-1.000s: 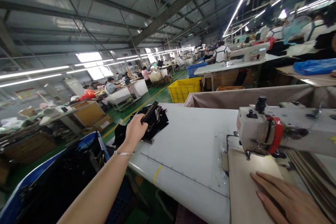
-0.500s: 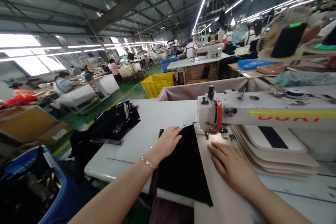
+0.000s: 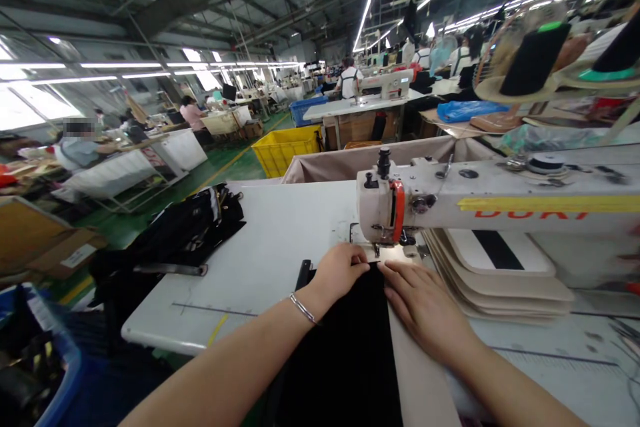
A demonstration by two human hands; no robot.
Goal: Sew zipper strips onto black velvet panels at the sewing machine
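A black fabric piece [image 3: 345, 360] lies over a beige panel [image 3: 417, 373], its top edge just in front of the presser foot of the sewing machine [image 3: 450, 197]. My left hand [image 3: 336, 277], wearing a bracelet, has its fingers curled and its thumb pinching the fabric's top edge. Flat on the beige panel, along the fabric's right edge, rests my right hand [image 3: 430, 310] with fingers stretched out, their tips close to the needle. A dark strip [image 3: 304, 272] shows beside my left wrist. The fabric's lower end runs out of view.
Right of the needle, beneath the machine arm, lies a stack of beige panels [image 3: 500, 287]. Black pieces [image 3: 175, 233] are heaped on the table's left side [image 3: 280, 213]. A blue bin [image 3: 70, 373] stands at lower left, a yellow crate [image 3: 285, 150] beyond the table. Thread cones [image 3: 535, 60] stand upper right.
My left hand has moved to the presser foot and now pinches the fabric's top edge. The black fabric has shifted forward and right, against my right hand's fingertips. The view has turned slightly right.
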